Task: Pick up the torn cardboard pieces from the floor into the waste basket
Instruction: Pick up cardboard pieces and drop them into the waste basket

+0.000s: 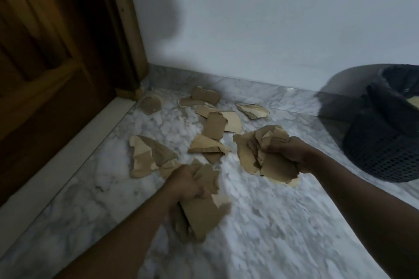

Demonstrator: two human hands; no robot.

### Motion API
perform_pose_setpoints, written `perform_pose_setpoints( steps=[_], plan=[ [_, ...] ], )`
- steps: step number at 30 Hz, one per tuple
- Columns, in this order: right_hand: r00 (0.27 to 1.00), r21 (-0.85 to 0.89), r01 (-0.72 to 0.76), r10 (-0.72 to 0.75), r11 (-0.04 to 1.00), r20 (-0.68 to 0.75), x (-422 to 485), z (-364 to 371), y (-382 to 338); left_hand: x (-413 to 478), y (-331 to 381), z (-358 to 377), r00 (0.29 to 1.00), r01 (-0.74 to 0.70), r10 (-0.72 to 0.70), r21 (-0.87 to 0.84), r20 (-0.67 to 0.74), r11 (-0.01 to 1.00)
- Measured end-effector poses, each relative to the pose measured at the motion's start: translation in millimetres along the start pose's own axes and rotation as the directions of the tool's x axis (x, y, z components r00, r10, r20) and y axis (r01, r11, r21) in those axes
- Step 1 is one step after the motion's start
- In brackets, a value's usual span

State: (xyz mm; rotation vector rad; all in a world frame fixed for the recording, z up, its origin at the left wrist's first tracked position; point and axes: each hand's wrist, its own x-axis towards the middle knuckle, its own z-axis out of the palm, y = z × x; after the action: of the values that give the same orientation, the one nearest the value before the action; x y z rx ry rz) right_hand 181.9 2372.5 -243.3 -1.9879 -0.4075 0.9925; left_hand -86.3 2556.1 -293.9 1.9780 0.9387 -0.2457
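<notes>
Two cardboard handfuls (201,210) (260,154) (one waste basket (374,156))

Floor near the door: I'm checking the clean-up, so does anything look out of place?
Yes. Torn cardboard pieces lie scattered on the marble floor, not in the waste basket at right. The left hand and right hand each grip a handful.

Dim, flat light — soft motion blur, edges bowed by wide-angle distortion.
</notes>
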Motion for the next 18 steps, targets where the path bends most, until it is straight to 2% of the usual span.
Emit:
perform_pose_setpoints(
  steps=[3,7,9,13,16,17,18],
  plan=[
    [0.997,-0.001,0.063,-0.062,0.998,0.035,-18.0,2.0,-12.3,-4.5,-16.2,-25.8,1.0,0.021,-0.021,0.117,-0.004,0.993],
    [0.995,-0.063,0.071,-0.067,0.995,0.071,-28.4,6.9,-21.4,-20.4,-22.9,-19.0,0.987,-0.024,-0.027,0.309,0.161,0.951],
    [0.995,-0.082,0.079,-0.073,0.994,0.075,-28.4,12.3,-21.0,-25.4,-26.3,-9.7,0.972,-0.107,0.024,0.348,0.234,0.932],
    [0.995,-0.074,0.075,-0.069,0.994,0.076,-17.7,34.2,-14.3,-35.3,-31.5,-1.4,0.958,-0.154,0.067,0.303,0.279,0.94],
    [0.993,-0.099,0.056,-0.045,0.994,0.113,-4.8,54.9,-14.3,-31.0,-38.1,-9.2,0.938,-0.257,0.237,0.047,0.252,0.965],
    [0.99,-0.1,0.054,-0.04,0.994,0.135,-0.6,59.8,-16.4,-27.3,-38.6,-16.0,0.938,-0.253,0.249,-0.017,0.242,0.967],
    [0.985,-0.098,0.064,-0.047,0.993,0.167,2.8,65.1,-20.8,-24.9,-36.2,-23.9,0.949,-0.246,0.238,0.015,0.205,0.969]
  ],
)
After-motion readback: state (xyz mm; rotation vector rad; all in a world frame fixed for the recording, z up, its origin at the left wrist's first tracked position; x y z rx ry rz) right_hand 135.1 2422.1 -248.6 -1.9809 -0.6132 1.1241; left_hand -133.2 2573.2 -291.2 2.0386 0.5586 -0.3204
